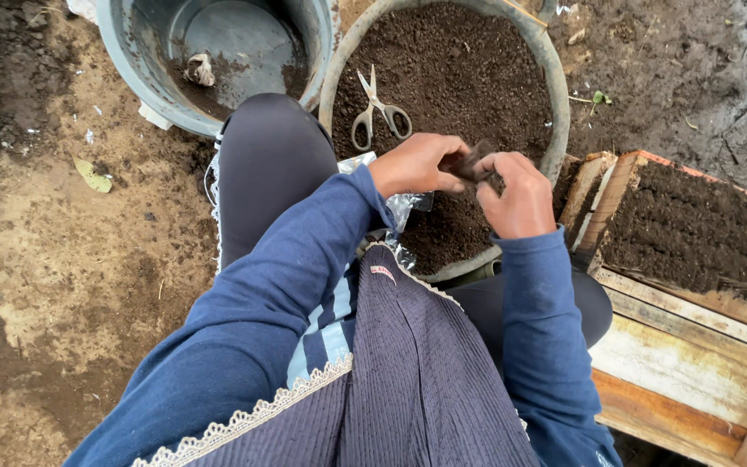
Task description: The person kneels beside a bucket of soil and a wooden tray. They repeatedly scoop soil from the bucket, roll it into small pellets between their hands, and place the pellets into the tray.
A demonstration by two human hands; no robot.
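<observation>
My left hand (417, 164) and my right hand (519, 195) meet over a round basin of dark soil (555, 104). Between their fingertips they pinch a small dark soil-filled packet (475, 161). A pair of scissors (379, 109) lies on the soil just beyond my left hand. Crumpled clear plastic (406, 206) shows under my left wrist, on my lap.
A grey bucket (131, 60) with a little soil and a scrap inside stands at the upper left. A wooden crate (693, 337) with packed rows of dark soil (693, 225) sits at the right. Bare muddy ground lies to the left.
</observation>
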